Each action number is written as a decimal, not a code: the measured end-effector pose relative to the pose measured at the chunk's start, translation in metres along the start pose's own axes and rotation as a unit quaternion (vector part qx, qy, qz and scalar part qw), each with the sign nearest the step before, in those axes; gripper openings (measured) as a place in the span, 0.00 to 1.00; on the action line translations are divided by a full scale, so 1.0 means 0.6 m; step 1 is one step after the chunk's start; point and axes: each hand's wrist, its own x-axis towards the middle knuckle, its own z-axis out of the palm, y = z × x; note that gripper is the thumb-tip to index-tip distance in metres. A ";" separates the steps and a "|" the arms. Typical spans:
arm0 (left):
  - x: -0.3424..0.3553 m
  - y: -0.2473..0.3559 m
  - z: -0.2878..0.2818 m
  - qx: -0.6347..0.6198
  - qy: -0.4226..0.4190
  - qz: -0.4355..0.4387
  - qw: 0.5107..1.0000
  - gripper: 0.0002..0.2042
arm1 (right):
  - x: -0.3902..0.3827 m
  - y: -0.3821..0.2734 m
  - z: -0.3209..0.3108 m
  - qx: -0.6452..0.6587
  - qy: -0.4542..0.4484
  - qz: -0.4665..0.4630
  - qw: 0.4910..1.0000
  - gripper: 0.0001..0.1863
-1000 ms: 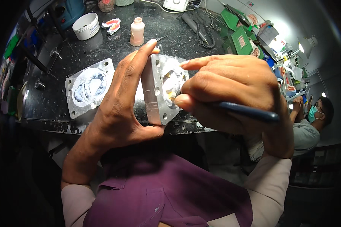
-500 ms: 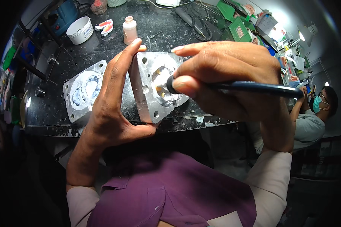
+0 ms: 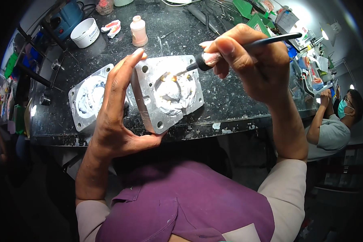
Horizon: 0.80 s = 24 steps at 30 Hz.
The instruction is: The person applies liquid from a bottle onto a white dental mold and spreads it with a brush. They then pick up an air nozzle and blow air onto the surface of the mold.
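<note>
A square metal dental flask half point(image 3: 146, 115) is tilted up on the dark bench, holding a white plaster mould point(image 3: 169, 90) with small yellowish teeth in it. My left hand point(image 3: 113, 111) grips the flask by its left side, fingers at the far corner and thumb at the near edge. Pinched in my right hand point(image 3: 258, 66) is a dark pen-like tool point(image 3: 205, 61) with a black collar. Its thin tip reaches the far part of the mould, near the teeth. Left of my left hand lies a second flask half point(image 3: 74, 101), also plaster-filled and partly covered by that hand.
Behind the flask stands a pink bottle point(image 3: 138, 33). Farther left are an orange-and-white dental model point(image 3: 111, 28), a white tub point(image 3: 84, 34) and a blue machine point(image 3: 69, 19). Green boxes point(image 3: 259, 25) crowd the back right. A masked person point(image 3: 335, 127) sits at the right.
My right hand has moved up and to the right with the tool, uncovering the mould. The flask has shifted slightly left and turned to show more of its face. My left hand keeps its grip.
</note>
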 end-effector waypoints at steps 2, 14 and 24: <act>0.000 0.000 0.001 -0.003 0.001 -0.001 1.000 0.60 | 0.005 0.003 0.004 0.015 -0.001 0.000 1.000 0.12; -0.006 -0.004 0.020 -0.242 0.049 -0.111 0.963 0.59 | -0.028 0.020 0.047 0.075 0.091 0.044 0.992 0.15; -0.010 -0.021 0.008 -0.267 -0.059 -0.135 0.952 0.58 | -0.043 0.008 0.064 0.057 0.019 0.041 0.997 0.11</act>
